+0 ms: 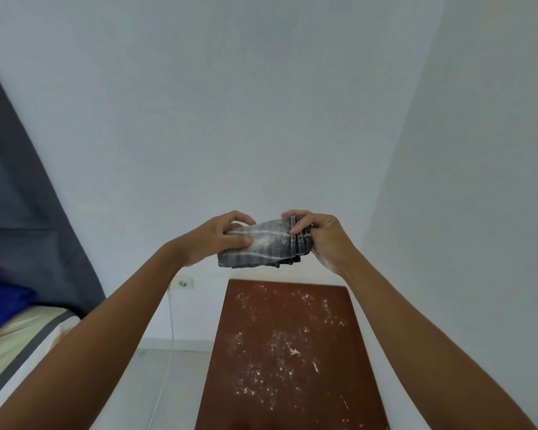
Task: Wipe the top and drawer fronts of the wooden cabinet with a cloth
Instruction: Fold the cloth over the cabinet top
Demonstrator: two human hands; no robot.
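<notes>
Cloth (261,243) folded, pinched between left hand (218,240) and right hand (320,240), above powder-flecked cabinet (292,352), drawer fronts unseen

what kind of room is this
Probably a bedroom: a bed with a grey headboard stands at left, beside a small wooden cabinet against plain white walls.

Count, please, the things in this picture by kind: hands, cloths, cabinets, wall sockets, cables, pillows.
Hands: 2, the left hand and the right hand
Grey cloth: 1
Wooden cabinet: 1
Wall socket: 1
White cable: 1
Blue pillow: 1
Total: 7
</notes>
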